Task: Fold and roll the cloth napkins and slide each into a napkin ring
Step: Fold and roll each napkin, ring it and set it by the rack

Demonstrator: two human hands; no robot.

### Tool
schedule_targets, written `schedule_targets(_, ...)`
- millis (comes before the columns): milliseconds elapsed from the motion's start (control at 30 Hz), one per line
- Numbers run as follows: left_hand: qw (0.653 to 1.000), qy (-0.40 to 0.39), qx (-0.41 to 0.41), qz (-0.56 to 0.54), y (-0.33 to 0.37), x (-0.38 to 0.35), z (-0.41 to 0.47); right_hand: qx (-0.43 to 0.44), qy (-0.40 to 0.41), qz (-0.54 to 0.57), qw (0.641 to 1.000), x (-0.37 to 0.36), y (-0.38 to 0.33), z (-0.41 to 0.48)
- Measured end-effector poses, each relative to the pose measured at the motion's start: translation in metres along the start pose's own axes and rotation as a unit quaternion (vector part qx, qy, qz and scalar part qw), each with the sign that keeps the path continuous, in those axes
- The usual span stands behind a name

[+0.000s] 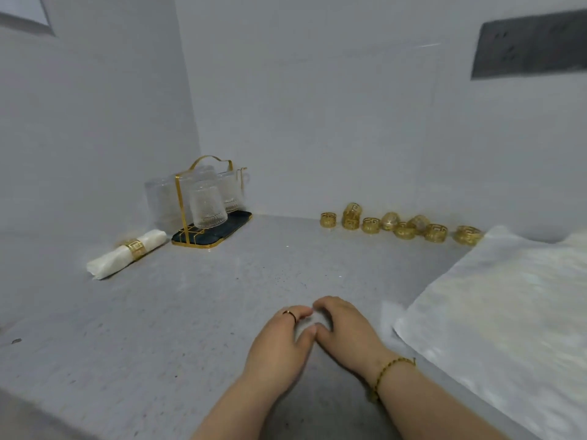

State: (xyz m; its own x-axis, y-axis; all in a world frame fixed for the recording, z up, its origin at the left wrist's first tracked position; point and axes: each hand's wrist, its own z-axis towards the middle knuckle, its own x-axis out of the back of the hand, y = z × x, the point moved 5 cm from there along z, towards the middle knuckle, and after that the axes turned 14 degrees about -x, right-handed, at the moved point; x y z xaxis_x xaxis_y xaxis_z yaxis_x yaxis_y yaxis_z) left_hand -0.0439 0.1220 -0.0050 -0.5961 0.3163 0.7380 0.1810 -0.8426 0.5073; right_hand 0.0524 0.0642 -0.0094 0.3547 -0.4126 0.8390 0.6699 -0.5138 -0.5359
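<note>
Both hands sit on the table [222,296] near its front edge, roughly centre. The left hand [279,341] and right hand [346,331] are knuckles-up with fingers loosely curled, and their thumb tips and fingertips touch each other. Nothing shows between them, so they look idle and grip nothing.

One rolled napkin [108,265] is done. It lies at the far-left of the table against the left wall with a gold band [136,248] around its middle. My guess is it was parked there to keep the working area free.

The loose rings [400,225] sit in a ragged row along the far edge by the back wall. A few are tipped or stacked, and I count eight or so, but blur makes that unsure. They are within forward reach and out of the folding zone.

The napkin stack [495,312] lies flat at the right edge, just beside the right hand. That makes it the likely next pull, onto the bare centre.

A glass rack [206,201] on a dark tray [228,227] stands in the far-left corner, near the finished roll but apart from it. It is fragile, so keep sweeps away from it.

No brand, label or text is readable. The rings carry a key-pattern cutout only. The socket panel [527,46] on the back wall is too blurred to read.

Progress: one done, the rest not started.
</note>
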Motion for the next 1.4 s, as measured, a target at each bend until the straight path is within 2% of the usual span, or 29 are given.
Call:
schedule_targets(133,0.998,-0.024,-0.041,0.028,0.006,-0.011,-0.006,0.022,0.044,-0.021,0.999,0.041,0.04,-0.038)
schedule_targets(300,0.994,-0.038,-0.074,0.069,0.01,-0.016,-0.007,-0.033,0.104,-0.066,0.992,0.094,0.094,-0.081)
schedule_targets(367,0.993,-0.04,-0.076,0.077,0.012,-0.019,-0.007,-0.062,0.085,-0.092,0.99,0.108,0.113,-0.099)
schedule_targets(500,0.992,-0.049,-0.076,0.087,0.012,-0.019,-0.007,-0.1,0.046,-0.148,0.983,0.108,0.139,-0.119)
schedule_targets(667,0.993,-0.039,-0.069,0.082,0.022,-0.018,-0.012,-0.079,0.099,-0.192,0.973,0.102,0.135,-0.121)
schedule_targets(733,0.992,-0.026,-0.091,0.079,0.034,-0.016,-0.013,-0.072,0.114,-0.204,0.97,0.1,0.134,-0.121)
schedule_targets(967,0.967,-0.076,-0.225,0.093,0.098,-0.05,-0.02,-0.053,0.145,-0.093,0.984,0.112,0.135,-0.13)
schedule_targets(1100,0.951,-0.119,-0.261,0.119,0.123,-0.085,-0.009,-0.047,0.129,-0.071,0.988,0.113,0.131,-0.135)
schedule_targets(1200,0.925,-0.113,-0.327,0.154,0.133,-0.1,0.002,-0.053,0.095,-0.083,0.991,0.113,0.13,-0.141)
schedule_targets(1300,0.919,-0.122,-0.339,0.16,0.13,-0.102,0.005,-0.051,0.052,-0.126,0.989,0.109,0.128,-0.151)
schedule_targets(1400,0.926,-0.1,-0.323,0.166,0.128,-0.094,0.004,-0.053,0.035,-0.165,0.984,0.108,0.126,-0.159)
